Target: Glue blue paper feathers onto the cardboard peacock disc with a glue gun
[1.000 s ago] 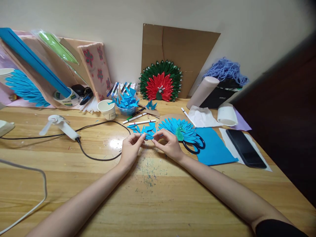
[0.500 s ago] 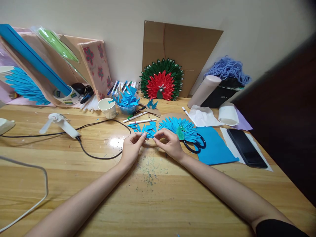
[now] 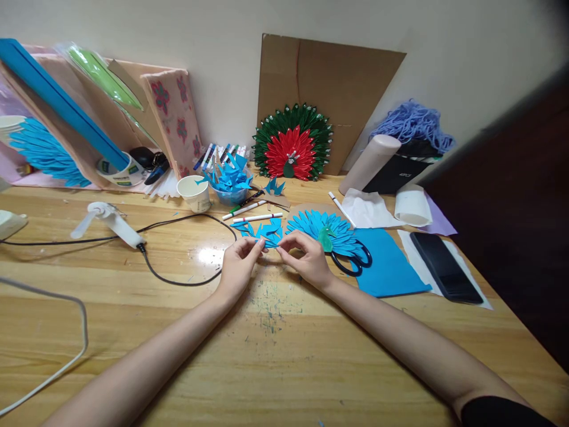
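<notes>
Between the fingertips of my left hand point(image 3: 240, 261) and my right hand point(image 3: 306, 256) is a small blue piece point(image 3: 270, 245), paper or felt. Both hands pinch it, one at each end, just above the table. Right behind it lies a small pile of pointed blue pieces point(image 3: 263, 228). To the right of my right hand lies a blue feathered peacock with a green body point(image 3: 325, 238). Black-handled scissors point(image 3: 347, 265) stick out from beneath its edge, over a blue sheet point(image 3: 387, 267).
A glue gun point(image 3: 116, 226) with a looping black cable lies to the left. Behind stand a paper cup point(image 3: 194, 194), a bowl of blue cut pieces point(image 3: 229, 191) and a red-green peacock point(image 3: 291, 148) against cardboard point(image 3: 329, 77). A phone point(image 3: 444, 267) lies at right.
The hands keep their pinch on the blue piece and have hardly moved. The view has shifted very slightly.
</notes>
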The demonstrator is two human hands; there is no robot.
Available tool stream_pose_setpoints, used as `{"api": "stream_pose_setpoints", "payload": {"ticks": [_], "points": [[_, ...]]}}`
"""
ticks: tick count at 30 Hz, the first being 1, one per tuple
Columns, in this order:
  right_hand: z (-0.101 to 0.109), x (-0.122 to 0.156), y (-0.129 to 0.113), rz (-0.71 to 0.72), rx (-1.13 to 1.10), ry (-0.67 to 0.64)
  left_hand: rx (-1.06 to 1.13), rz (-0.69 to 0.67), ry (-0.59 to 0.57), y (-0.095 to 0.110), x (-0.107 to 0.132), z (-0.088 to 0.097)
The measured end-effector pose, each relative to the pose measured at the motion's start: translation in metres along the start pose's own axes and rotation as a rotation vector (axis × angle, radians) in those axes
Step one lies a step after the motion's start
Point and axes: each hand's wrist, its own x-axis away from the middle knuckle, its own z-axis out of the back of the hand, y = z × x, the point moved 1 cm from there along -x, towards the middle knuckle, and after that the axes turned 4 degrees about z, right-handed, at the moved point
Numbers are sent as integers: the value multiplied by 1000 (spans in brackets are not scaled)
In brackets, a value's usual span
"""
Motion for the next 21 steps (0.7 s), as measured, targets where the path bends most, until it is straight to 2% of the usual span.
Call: {"api": "stream_pose_setpoints", "payload": {"ticks": [21], "points": [[0,1,0,14,30,13,-2,2,-21,1,1,0]]}}
